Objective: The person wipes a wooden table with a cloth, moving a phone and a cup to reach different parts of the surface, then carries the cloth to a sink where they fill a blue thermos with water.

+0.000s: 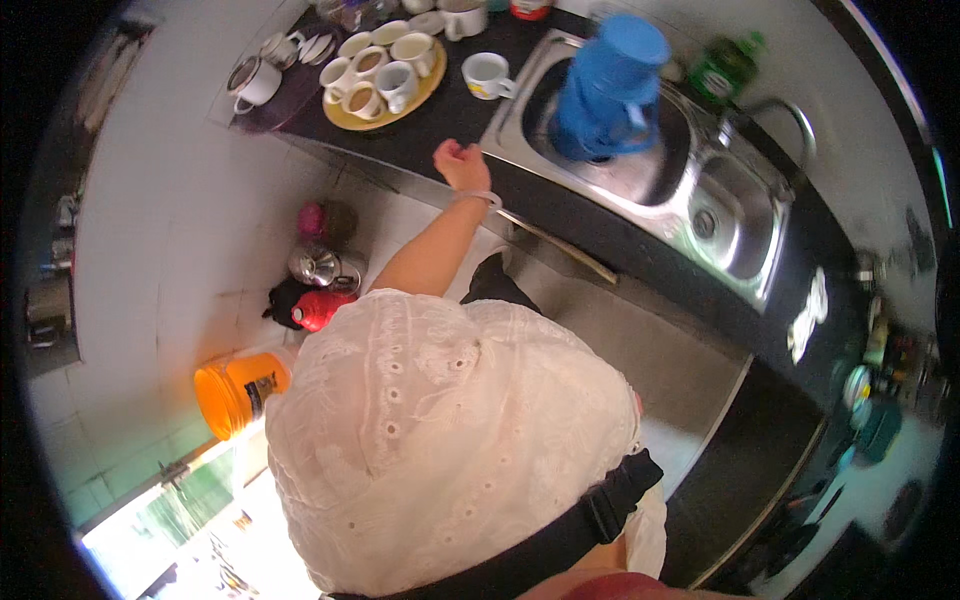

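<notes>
My left hand (461, 165), with a pale bangle at the wrist, is over the front edge of the dark counter (405, 154). Its fingers are loosely curled with a small gap, and no object shows in them. Just beyond it stands a white cup (486, 75) with a yellow mark. Several cups crowd a round yellow tray (431, 86) to the left; some look brown inside. Blue plastic vessels (611, 90) stand stacked in the larger basin of the steel sink (517, 112). My right hand is out of view; my white embroidered top fills the middle.
A white mug (255, 82) and a lidded pot stand at the counter's left end. A green bottle (724, 71) is behind the sink, near the curved tap (802, 124). A cloth (808, 319) lies at the right. An orange bucket (232, 394) and a red container (319, 309) are at the left.
</notes>
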### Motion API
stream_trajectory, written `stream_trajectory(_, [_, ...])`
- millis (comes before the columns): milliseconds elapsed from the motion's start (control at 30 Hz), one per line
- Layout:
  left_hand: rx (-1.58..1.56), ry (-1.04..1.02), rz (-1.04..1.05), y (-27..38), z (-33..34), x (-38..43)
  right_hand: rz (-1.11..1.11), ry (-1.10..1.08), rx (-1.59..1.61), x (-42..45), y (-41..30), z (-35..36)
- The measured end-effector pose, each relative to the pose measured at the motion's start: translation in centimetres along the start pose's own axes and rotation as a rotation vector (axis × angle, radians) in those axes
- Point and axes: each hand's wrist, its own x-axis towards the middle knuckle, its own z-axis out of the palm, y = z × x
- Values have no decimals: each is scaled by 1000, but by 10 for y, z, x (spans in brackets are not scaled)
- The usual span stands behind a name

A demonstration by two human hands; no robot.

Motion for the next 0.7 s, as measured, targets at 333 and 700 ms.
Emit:
stream_trajectory(333, [514,62,61,-10,-87,215,-141,-416,-489,119,-161,284])
stream_trajectory(700, [780,-91,254,-72,-59,257,-22,-340,-500,178,-203,392])
